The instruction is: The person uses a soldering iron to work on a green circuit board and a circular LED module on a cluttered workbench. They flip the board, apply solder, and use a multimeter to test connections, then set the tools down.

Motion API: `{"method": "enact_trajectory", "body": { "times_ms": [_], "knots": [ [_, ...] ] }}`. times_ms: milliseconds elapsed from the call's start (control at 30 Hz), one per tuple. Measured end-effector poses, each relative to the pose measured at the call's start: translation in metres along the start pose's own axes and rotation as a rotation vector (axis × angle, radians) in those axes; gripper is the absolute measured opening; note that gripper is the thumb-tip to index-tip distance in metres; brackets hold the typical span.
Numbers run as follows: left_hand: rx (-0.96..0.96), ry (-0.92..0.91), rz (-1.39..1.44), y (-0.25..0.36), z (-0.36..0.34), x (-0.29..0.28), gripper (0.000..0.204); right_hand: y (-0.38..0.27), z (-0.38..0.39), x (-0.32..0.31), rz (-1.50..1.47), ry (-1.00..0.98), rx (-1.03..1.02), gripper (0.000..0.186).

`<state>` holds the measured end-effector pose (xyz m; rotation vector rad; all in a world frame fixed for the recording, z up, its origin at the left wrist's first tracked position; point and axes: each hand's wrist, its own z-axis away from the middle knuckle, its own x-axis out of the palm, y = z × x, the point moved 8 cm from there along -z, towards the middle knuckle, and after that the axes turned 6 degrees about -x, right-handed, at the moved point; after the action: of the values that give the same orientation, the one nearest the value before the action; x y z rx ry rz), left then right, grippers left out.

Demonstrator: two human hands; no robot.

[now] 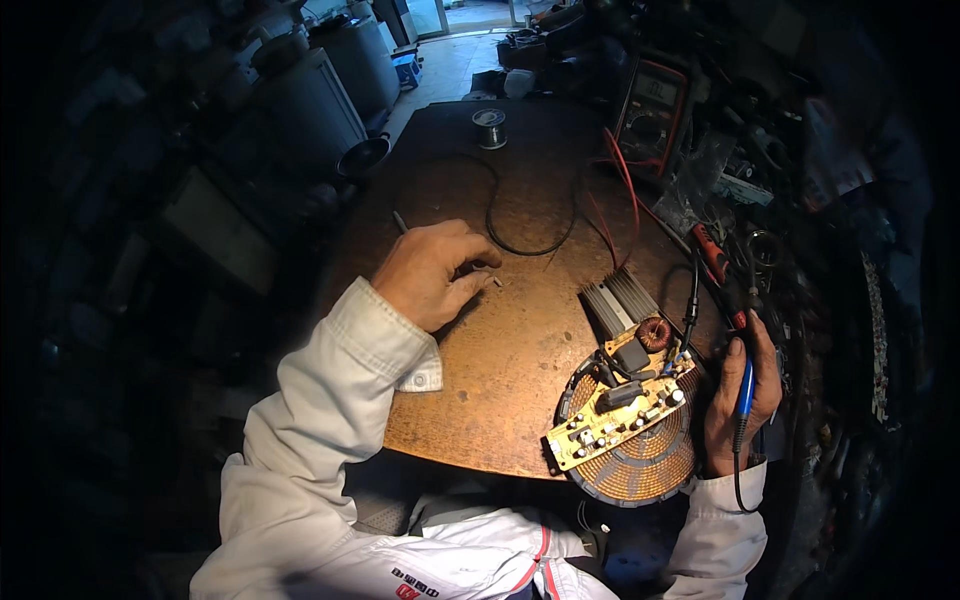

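My left hand [435,272] is closed low over the wooden table [480,400], its thumb and fingertips pinched together. A slim grey rod [400,222] sticks out behind its knuckles; its other end is hidden by the hand. Just at the fingertips is a tiny pale piece [497,282], too small to name. At the table's right edge my right hand [745,400] grips a blue-handled soldering iron [746,385], with its cord hanging down. Left of that hand, a yellow circuit board [620,425] with a finned heatsink [620,303] lies partly over a round copper coil [640,465].
A solder spool [489,130] stands at the table's far end. At the far right is a red-framed multimeter [652,115]; its red lead [630,180] and black lead [515,250] cross the table. A red-and-black handled tool [711,252] lies amid clutter along the right side.
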<state>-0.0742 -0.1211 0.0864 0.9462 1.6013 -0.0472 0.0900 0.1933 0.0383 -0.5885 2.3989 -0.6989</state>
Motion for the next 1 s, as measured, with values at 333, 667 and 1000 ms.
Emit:
{"method": "enact_trajectory", "body": {
  "times_ms": [333, 667, 1000],
  "knots": [
    [-0.061, -0.145, 0.064, -0.031, -0.01, 0.036, 0.026, 0.004, 0.003, -0.003, -0.044, -0.013, 0.052, 0.034],
    [-0.026, -0.142, 0.147, -0.046, -0.013, 0.046, 0.019, 0.002, 0.001, -0.002, -0.002, 0.019, -0.013, 0.033],
    [-0.555, -0.219, 1.668, -0.055, -0.006, 0.063, 0.013, -0.01, -0.002, -0.005, 0.055, 0.021, -0.126, 0.033]
  ]
}}
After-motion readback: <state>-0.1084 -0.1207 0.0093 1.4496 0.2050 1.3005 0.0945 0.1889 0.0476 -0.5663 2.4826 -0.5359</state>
